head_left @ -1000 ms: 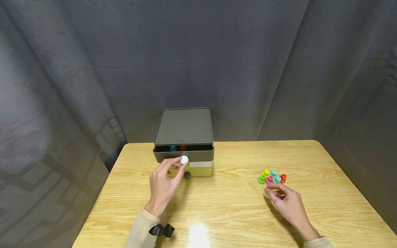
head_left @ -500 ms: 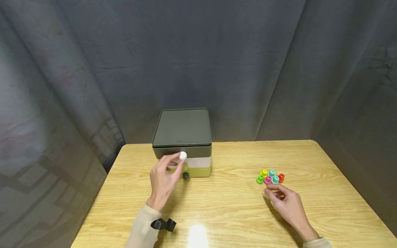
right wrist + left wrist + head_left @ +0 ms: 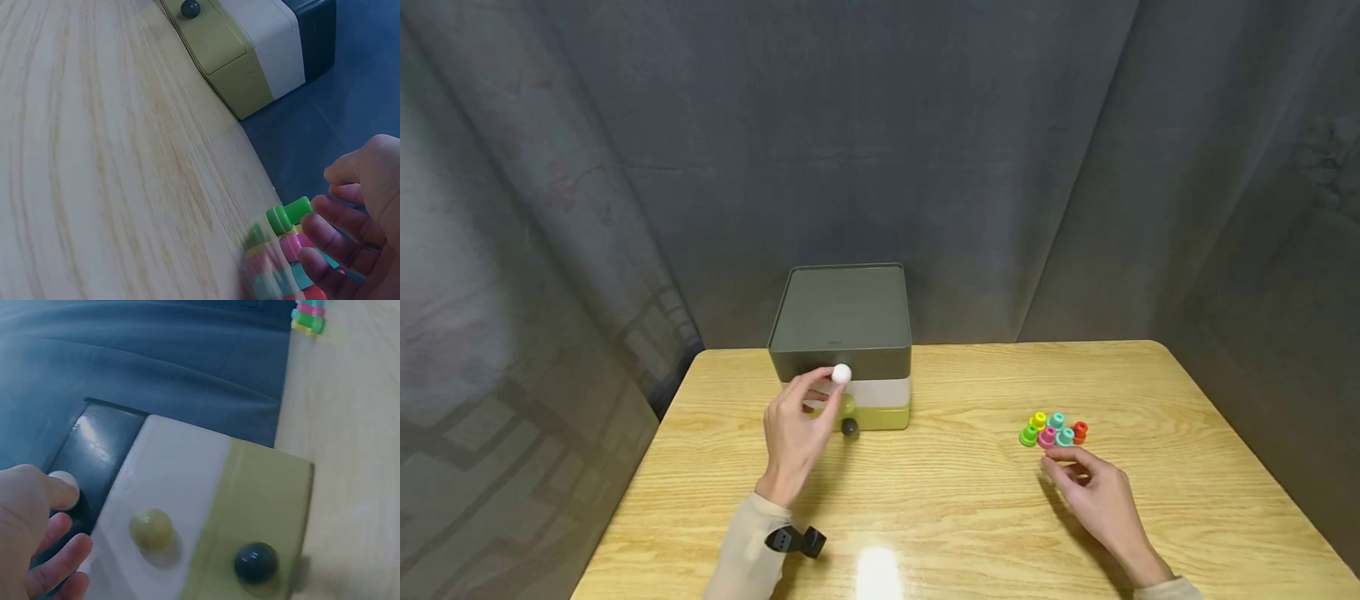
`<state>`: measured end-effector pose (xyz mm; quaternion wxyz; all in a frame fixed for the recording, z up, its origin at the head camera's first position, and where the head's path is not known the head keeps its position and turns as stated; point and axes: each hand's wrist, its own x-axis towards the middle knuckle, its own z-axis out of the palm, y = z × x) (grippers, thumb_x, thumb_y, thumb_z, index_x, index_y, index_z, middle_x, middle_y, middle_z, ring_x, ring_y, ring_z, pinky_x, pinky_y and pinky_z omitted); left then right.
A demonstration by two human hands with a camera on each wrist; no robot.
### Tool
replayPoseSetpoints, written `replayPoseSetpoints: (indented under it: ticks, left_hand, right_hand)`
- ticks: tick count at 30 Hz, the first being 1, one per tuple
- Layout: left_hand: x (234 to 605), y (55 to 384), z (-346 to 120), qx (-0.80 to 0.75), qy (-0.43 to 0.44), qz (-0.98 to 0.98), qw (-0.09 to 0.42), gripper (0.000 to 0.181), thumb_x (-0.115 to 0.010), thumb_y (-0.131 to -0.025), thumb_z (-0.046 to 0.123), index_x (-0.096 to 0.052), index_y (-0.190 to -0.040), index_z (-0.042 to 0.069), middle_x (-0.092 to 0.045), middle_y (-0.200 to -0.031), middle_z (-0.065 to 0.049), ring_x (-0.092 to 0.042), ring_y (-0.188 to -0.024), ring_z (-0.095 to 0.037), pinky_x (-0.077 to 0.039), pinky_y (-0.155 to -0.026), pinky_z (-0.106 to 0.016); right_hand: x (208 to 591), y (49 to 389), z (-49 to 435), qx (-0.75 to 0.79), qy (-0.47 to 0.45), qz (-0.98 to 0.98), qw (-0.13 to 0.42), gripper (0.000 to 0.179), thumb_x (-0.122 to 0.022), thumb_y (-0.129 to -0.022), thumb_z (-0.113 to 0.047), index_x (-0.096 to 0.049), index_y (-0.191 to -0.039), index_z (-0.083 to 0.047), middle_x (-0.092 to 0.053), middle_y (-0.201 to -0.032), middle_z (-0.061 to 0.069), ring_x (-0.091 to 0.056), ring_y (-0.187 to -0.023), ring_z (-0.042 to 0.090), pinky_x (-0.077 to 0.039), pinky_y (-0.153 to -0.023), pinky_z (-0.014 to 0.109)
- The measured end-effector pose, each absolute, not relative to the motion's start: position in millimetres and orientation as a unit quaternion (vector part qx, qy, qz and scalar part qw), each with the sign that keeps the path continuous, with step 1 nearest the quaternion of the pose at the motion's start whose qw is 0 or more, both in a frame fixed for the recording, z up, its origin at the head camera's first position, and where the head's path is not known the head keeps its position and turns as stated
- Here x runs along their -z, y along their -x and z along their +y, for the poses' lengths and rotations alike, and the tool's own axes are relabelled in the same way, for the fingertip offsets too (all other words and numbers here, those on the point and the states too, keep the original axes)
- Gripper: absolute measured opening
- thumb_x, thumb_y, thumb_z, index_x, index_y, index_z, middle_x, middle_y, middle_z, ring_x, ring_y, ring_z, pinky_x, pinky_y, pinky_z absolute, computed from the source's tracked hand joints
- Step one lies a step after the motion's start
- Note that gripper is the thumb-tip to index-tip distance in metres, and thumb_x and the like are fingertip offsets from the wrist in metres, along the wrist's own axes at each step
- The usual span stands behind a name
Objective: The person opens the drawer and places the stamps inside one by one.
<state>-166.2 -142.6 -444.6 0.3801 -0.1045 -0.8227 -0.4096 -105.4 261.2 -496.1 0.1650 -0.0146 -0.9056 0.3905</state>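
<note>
A three-tier drawer box (image 3: 850, 308) stands toward the back of the table, dark grey on top, white in the middle, yellow-green below. My left hand (image 3: 797, 442) pinches the white knob (image 3: 842, 374) of the top drawer, which sits flush under the lid. Below it are a yellow-green knob (image 3: 152, 529) and a black knob (image 3: 256, 563). My right hand (image 3: 1097, 496) hovers at the near side of a cluster of small plastic pegs, its fingers loosely bent and holding nothing. Among them are a green peg (image 3: 1029, 436), a pink peg (image 3: 1048, 437) and a red peg (image 3: 1079, 432).
The wooden table (image 3: 955, 492) reaches back to a grey curtain (image 3: 955, 167) that hangs behind and on both sides. A black strap with a small block (image 3: 796, 542) sits on the left wrist.
The top drawer has slid back into the box as my left hand pushed its knob away from me, hiding the blue and red-orange things inside. My right hand has stayed by the pegs.
</note>
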Motion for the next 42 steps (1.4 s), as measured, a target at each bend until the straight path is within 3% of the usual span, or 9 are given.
replayPoseSetpoints:
  ticks: [8,17,25,42]
  left_hand:
    - [462.1,158.7,-144.0,0.369,0.087,-0.858,0.347,0.026,-0.09,-0.084,0.019,-0.078,-0.107,0.014,-0.08,-0.092,0.0,-0.076,-0.072,-0.016,-0.057,-0.059,-0.03]
    - [471.2,157.5,-140.5,0.325,0.061,-0.897,0.294,0.034,-0.092,-0.084,0.031,-0.078,-0.112,0.018,-0.08,-0.097,0.002,-0.077,-0.075,-0.016,-0.057,-0.062,-0.038]
    - [475.3,159.3,-137.4,0.313,0.053,-0.899,0.301,0.034,-0.092,-0.084,0.032,-0.078,-0.113,0.021,-0.084,-0.097,-0.001,-0.073,-0.062,-0.009,-0.053,-0.057,-0.034]
    - [474.1,153.9,-138.3,0.311,0.057,-0.897,0.309,0.029,-0.093,-0.082,0.031,-0.079,-0.106,0.02,-0.083,-0.088,-0.001,-0.071,-0.061,-0.01,-0.05,-0.056,-0.031]
  right_hand:
    - [494.3,104.5,261.7,-0.39,0.021,-0.906,0.162,0.013,-0.08,-0.095,-0.014,-0.082,-0.105,-0.007,-0.082,-0.1,0.014,-0.064,-0.075,-0.008,-0.053,-0.066,0.009]
    - [494.3,104.6,261.6,-0.389,0.01,-0.905,0.17,0.012,-0.08,-0.094,-0.011,-0.082,-0.106,-0.006,-0.082,-0.1,0.013,-0.064,-0.075,-0.008,-0.053,-0.067,0.009]
    - [494.4,103.0,262.4,-0.385,0.009,-0.907,0.172,0.012,-0.08,-0.094,-0.011,-0.082,-0.105,-0.007,-0.082,-0.1,0.012,-0.065,-0.075,-0.008,-0.052,-0.066,0.009]
    - [492.6,101.2,262.2,-0.391,0.005,-0.903,0.177,0.011,-0.081,-0.093,-0.011,-0.082,-0.104,-0.008,-0.082,-0.097,0.013,-0.064,-0.075,-0.009,-0.053,-0.066,0.011]
